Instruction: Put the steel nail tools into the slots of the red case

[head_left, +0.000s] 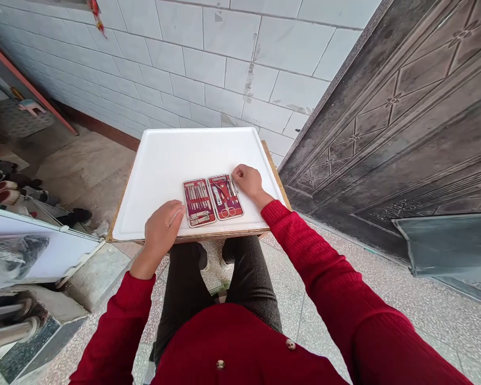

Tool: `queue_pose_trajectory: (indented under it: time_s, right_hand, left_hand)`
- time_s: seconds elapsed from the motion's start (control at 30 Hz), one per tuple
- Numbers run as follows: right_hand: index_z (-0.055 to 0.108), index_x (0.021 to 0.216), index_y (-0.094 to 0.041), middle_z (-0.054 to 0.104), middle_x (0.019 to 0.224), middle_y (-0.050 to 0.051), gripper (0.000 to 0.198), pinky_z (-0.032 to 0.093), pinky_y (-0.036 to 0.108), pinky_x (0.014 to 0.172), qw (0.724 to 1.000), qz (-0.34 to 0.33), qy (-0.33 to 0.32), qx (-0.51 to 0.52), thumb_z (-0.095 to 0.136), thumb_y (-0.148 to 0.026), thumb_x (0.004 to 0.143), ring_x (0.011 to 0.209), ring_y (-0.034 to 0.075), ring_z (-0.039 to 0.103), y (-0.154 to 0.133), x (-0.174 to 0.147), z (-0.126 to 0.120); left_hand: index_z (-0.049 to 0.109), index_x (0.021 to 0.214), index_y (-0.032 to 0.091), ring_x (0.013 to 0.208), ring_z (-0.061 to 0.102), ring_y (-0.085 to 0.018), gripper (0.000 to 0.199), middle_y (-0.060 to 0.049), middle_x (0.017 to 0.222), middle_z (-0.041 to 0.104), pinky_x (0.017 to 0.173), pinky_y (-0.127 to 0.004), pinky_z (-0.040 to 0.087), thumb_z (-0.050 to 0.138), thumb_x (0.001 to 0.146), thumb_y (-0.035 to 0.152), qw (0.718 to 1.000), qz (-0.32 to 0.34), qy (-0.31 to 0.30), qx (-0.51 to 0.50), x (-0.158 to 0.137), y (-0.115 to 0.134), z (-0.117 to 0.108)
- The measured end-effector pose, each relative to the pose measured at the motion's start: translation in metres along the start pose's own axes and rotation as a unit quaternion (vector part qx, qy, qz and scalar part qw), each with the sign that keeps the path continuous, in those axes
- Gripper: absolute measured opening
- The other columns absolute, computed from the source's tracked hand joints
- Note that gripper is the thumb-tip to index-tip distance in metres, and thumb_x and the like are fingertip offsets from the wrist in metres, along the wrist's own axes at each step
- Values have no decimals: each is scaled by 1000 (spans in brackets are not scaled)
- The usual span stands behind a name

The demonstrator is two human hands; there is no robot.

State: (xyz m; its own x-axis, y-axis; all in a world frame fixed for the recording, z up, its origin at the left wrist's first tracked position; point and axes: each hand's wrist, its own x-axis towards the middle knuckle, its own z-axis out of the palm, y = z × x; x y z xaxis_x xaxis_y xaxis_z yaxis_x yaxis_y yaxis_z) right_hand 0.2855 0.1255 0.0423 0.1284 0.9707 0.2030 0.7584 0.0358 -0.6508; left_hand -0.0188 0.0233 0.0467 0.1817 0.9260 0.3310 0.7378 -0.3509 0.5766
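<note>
An open manicure set (214, 199) with a dark red lining lies near the front edge of a white board. Its left half holds several slim metal tools (198, 195) under a strap, with nail clippers (199, 218) along the bottom. In the right half are small scissors (227, 210), another clipper and more slim tools. My left hand (163, 227) rests at the board's front edge beside the case's left side, fingers curled in. Just off the case's upper right corner, my right hand (247, 179) lies in a loose fist. Nothing shows in either hand.
The white board (192, 152) sits on a small wooden table (270, 155) against a tiled wall (220, 59). A dark patterned metal door (385, 133) stands to the right. Shoes on a rack (4, 195) are at the left. My legs are under the front edge.
</note>
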Motion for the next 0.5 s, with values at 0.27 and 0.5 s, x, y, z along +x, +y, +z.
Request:
queue_pose_trajectory:
  time_s: [0.27, 0.5]
  right_hand:
    - [62, 76, -21, 67, 74, 2, 12, 37, 29, 64, 1000, -8, 5, -1, 55, -21, 87, 68, 16, 54, 0, -2, 0]
    - [60, 74, -22, 68, 74, 3, 12, 36, 29, 64, 1000, -17, 13, 2, 56, -20, 85, 69, 17, 55, 3, -1, 1]
  left_hand:
    - [61, 140, 25, 142, 53, -33, 54, -10, 152, 60, 123, -51, 38, 56, 96, 57, 994, 57, -78, 54, -6, 2, 3]
    - [60, 142, 24, 144, 51, -33, 60, -10, 155, 58, 123, -52, 37, 61, 93, 59, 991, 64, -97, 70, -4, -1, 4]
